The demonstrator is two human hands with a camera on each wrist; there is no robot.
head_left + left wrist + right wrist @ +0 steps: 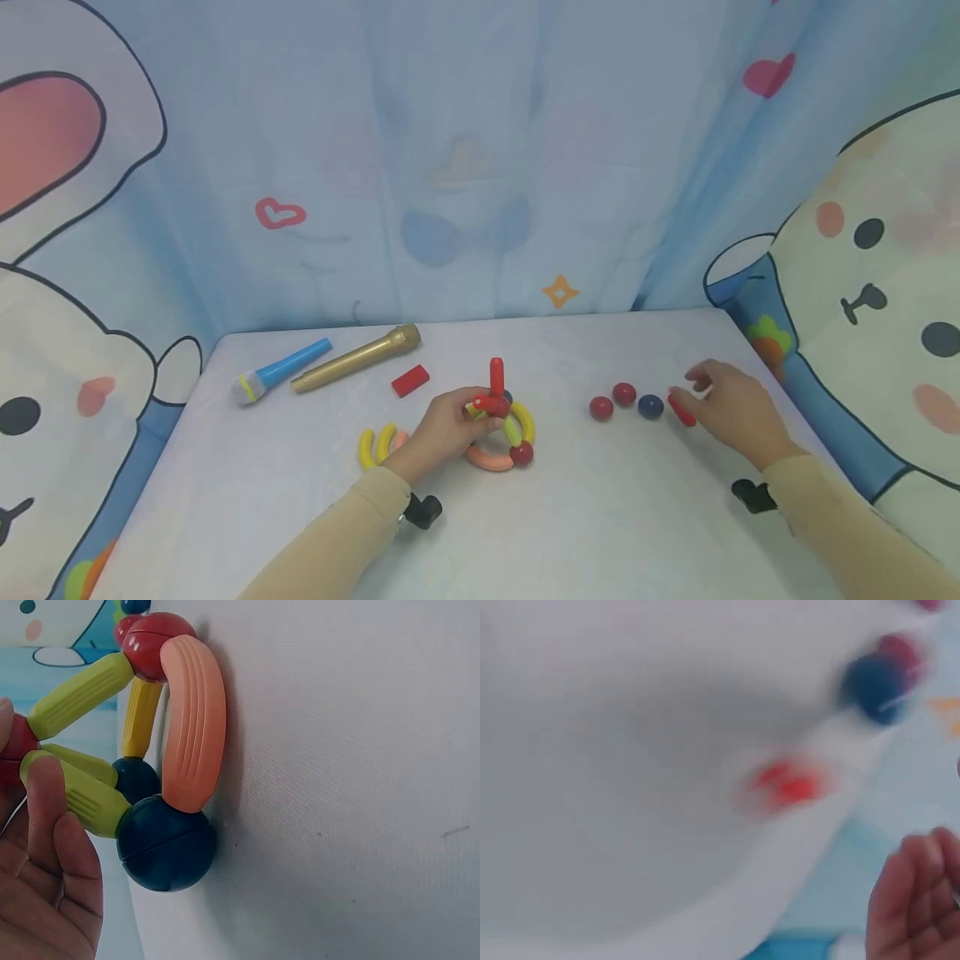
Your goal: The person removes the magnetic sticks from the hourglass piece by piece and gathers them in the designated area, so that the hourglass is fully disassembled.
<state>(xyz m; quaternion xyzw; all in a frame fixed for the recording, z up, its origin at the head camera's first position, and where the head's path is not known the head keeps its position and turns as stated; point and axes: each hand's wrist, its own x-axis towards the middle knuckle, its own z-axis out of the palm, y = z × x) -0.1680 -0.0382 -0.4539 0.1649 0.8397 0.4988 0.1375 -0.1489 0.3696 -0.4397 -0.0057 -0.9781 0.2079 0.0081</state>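
My left hand (447,429) grips the top of a magnetic ball-and-stick structure, its fingers around the red ball (16,750) at the peak. Light green sticks (82,694) slope from that ball to a ring of balls and curved sticks. The ring includes a salmon curved stick (195,724), a dark blue ball (166,844) and a yellow curved stick (525,422). A red stick (497,377) stands upright at the peak. To the right, my right hand (735,412) hovers with loosely bent fingers beside another red stick (681,410), which is blurred in the right wrist view.
Two red balls (601,408) and a blue ball (650,407) lie left of my right hand. Loose yellow curved sticks (366,448) sit beyond my left wrist. Further back are a red block (410,381), a gold microphone (356,360) and a blue toy microphone (288,367).
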